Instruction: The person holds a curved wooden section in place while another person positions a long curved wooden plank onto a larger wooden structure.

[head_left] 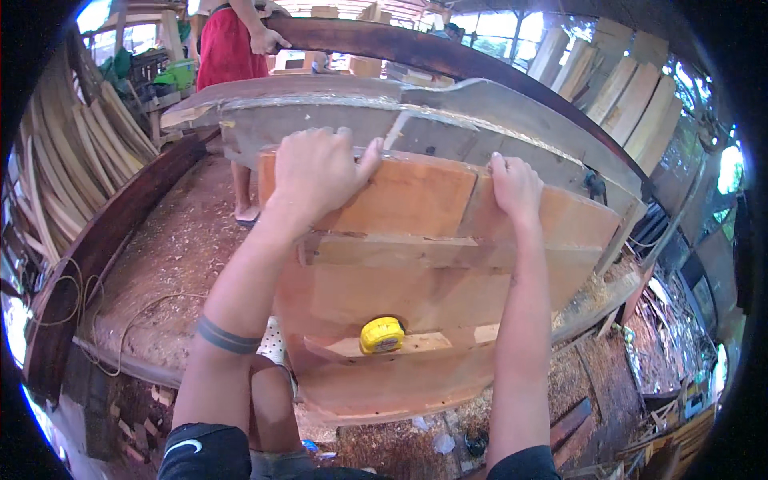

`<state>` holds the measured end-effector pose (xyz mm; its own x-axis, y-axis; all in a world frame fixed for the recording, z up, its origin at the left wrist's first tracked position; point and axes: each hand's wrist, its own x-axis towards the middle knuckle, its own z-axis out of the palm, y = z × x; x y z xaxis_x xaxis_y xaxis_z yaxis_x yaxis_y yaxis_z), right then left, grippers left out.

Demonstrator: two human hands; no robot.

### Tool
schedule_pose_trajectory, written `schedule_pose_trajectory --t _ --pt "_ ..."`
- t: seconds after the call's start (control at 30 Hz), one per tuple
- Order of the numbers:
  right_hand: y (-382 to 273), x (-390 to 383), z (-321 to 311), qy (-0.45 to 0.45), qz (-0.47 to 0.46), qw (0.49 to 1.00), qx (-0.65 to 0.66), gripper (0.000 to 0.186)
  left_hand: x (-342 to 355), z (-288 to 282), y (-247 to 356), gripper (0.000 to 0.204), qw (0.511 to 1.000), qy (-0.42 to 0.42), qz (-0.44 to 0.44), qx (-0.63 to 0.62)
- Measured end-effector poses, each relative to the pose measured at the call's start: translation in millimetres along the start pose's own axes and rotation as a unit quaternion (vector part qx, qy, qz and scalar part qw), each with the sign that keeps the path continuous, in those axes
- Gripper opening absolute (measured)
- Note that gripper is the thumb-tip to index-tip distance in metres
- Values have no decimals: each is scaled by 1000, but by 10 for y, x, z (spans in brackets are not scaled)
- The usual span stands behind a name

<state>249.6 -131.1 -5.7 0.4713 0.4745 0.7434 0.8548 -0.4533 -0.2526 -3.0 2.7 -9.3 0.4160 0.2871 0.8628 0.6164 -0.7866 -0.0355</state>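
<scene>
Both hands were on the top edge of an orange-brown wooden panel (416,264), a curved piece built from several boards with a horizontal batten (448,252) across its middle. The left hand (316,168) was closed over the upper left corner, fingers curled over the edge and thumb out to the side. The right hand (516,186) gripped the upper edge further right, fingers hooked over the top.

The panel stood tilted, its upper edge leaning against a grey weathered timber frame (416,120), its rounded lower edge down near the person's knee (272,400). A yellow tape measure (382,334) sat on a lower ledge of the panel, untouched.

Progress, as a judgement: the panel looked assembled, boards joined and batten fixed. It was up against the frame but did not look fastened; no clamps or fixings were visible at the contact edge. Whether it was seated flush against the frame could not be told. Positioning appeared to be in hand, fixing left to do.

Around it: sawdust (176,248) covered the hull floor, dark curved planks (96,248) ran down the left, and pale boards (632,96) were stacked at upper right. Another person in a red garment (224,44) stood behind the frame, one hand (268,40) on a dark beam (416,48).
</scene>
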Motion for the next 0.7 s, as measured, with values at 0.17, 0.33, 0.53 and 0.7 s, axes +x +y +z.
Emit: schedule_pose_trajectory --t 0.17,0.33,0.53,0.7 --pt "18 -13 -33 -6 5 1000 -8 48 8 16 16 54 1000 1 -1 -8" --pt "71 -13 -32 -14 8 1000 -13 49 -8 -5 10 55 1000 1 13 -20" --pt "63 14 3 -36 3 999 -18 47 -28 -10 -42 58 999 -11 6 -42" --pt "207 84 95 -5 -8 1000 -30 48 -21 -10 -42 60 999 -10 -15 -49"
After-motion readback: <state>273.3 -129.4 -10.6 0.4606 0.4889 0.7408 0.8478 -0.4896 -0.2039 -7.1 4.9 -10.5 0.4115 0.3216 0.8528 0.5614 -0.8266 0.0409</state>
